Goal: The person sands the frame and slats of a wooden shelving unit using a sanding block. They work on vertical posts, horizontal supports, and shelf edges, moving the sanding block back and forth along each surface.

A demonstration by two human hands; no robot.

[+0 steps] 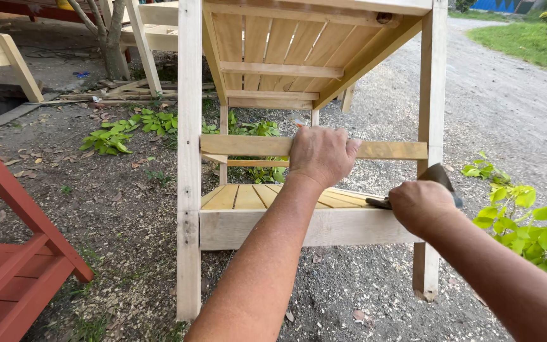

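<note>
An unpainted wooden chair frame (189, 190) stands on the ground in front of me, with slatted panels and two upright legs. My left hand (320, 154) is closed over the horizontal crossbar (248, 145) between the legs. My right hand (420, 206) is shut on a dark flat tool or folded abrasive sheet (436, 175), pressed at the right end of the lower slatted panel (242, 197) next to the right leg (432, 120).
A red painted wooden piece (7, 272) lies at the lower left. More bare timber frames (7, 57) stand at the back left by a tree trunk (112, 44). Green plants (527, 221) grow at the right. The ground is gravel and sawdust.
</note>
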